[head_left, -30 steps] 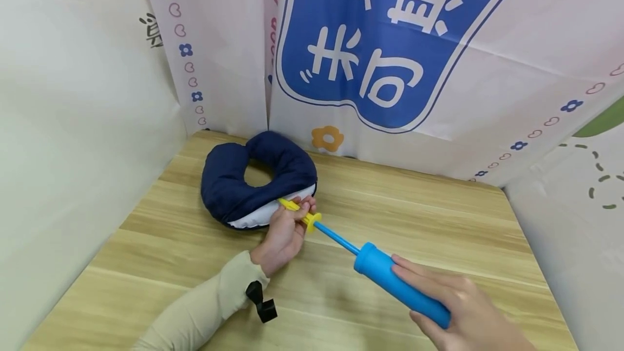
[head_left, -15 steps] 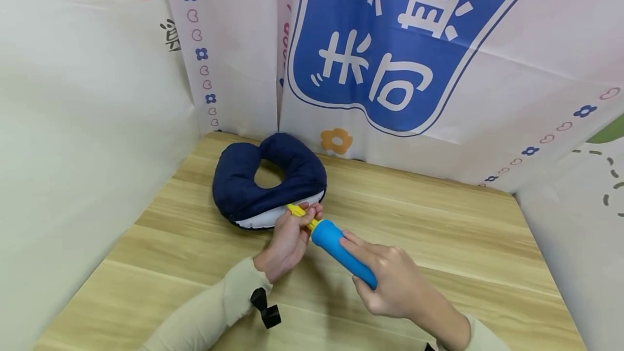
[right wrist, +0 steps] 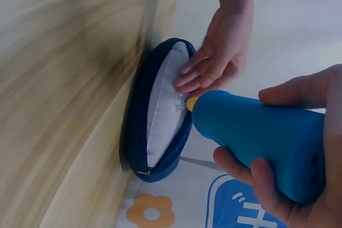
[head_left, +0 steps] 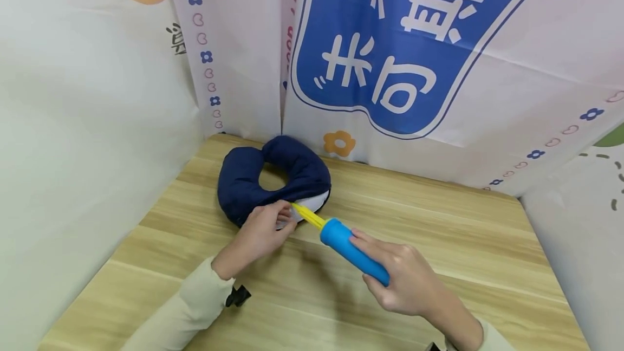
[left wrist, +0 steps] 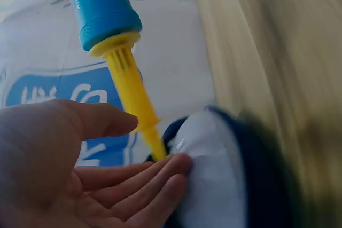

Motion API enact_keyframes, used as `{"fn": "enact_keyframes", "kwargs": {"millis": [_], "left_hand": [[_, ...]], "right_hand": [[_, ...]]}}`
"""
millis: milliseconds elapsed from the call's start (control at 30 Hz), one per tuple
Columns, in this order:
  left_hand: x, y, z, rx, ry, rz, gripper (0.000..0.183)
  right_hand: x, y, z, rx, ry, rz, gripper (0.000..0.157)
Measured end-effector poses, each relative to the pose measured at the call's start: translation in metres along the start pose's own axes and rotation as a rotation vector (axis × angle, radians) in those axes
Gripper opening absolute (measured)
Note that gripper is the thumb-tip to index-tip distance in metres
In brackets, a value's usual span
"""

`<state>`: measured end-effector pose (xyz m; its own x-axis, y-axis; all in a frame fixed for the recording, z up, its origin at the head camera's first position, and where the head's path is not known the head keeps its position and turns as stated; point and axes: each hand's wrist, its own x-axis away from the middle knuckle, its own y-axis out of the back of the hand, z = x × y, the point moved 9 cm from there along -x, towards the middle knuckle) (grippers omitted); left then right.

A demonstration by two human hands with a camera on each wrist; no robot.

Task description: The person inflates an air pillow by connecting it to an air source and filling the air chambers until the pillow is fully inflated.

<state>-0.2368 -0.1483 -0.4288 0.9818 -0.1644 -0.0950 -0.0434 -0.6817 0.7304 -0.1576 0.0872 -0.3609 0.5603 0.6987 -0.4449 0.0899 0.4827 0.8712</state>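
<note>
A navy U-shaped neck pillow (head_left: 241, 180) lies on the wooden table, its cover unzipped along the near side so a white inner bladder (right wrist: 166, 100) shows. My right hand (head_left: 407, 278) grips the blue barrel of a hand air pump (head_left: 353, 251), which slants down toward the pillow. The pump's yellow nozzle (left wrist: 131, 92) has its tip right by the opening, close to a small clear valve on the bladder. Beside that tip, my left hand (head_left: 258, 232) has its fingers against the white bladder, with the thumb apart from them and no grip on the nozzle.
The wooden table (head_left: 439, 221) extends to the right of the pillow. Behind it hangs a white printed cloth (head_left: 244, 42) with a blue sign, close to the pillow's far side. A white side wall (head_left: 97, 123) bounds the left.
My right hand pushed the barrel up over the blue rod to the yellow part. My left hand let go of the nozzle and shifted left onto the pillow's opening.
</note>
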Motion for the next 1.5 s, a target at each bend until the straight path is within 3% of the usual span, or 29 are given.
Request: {"fn": "enact_keyframes", "kwargs": {"millis": [167,333,467,733,1033,1267,1500], "left_hand": [[0.007,0.015,-0.019,-0.257,-0.201,-0.141,0.046],[0.003,0.019,-0.02,-0.415,-0.297,-0.204,0.049],[-0.005,0.018,-0.016,-0.479,-0.365,-0.229,0.044],[-0.022,0.015,-0.008,-0.43,-0.419,-0.227,0.027],[-0.026,0.01,-0.007,-0.396,-0.432,-0.193,0.025],[-0.025,0.009,0.0,-0.351,-0.409,-0.197,0.022],[-0.025,0.01,0.001,-0.355,-0.423,-0.2,0.021]], "right_hand": [[0.001,0.0,0.001,0.015,0.007,0.007,0.064],[0.001,-0.001,0.001,0.009,0.019,0.005,0.064],[0.003,-0.005,-0.003,0.014,0.004,0.028,0.066],[0.008,-0.035,-0.032,-0.022,-0.207,0.24,0.08],[0.019,-0.072,-0.078,-0.006,-0.426,0.239,0.082],[0.023,-0.087,-0.094,-0.062,-0.478,0.259,0.08],[0.016,-0.093,-0.094,-0.035,-0.476,0.245,0.075]]}}
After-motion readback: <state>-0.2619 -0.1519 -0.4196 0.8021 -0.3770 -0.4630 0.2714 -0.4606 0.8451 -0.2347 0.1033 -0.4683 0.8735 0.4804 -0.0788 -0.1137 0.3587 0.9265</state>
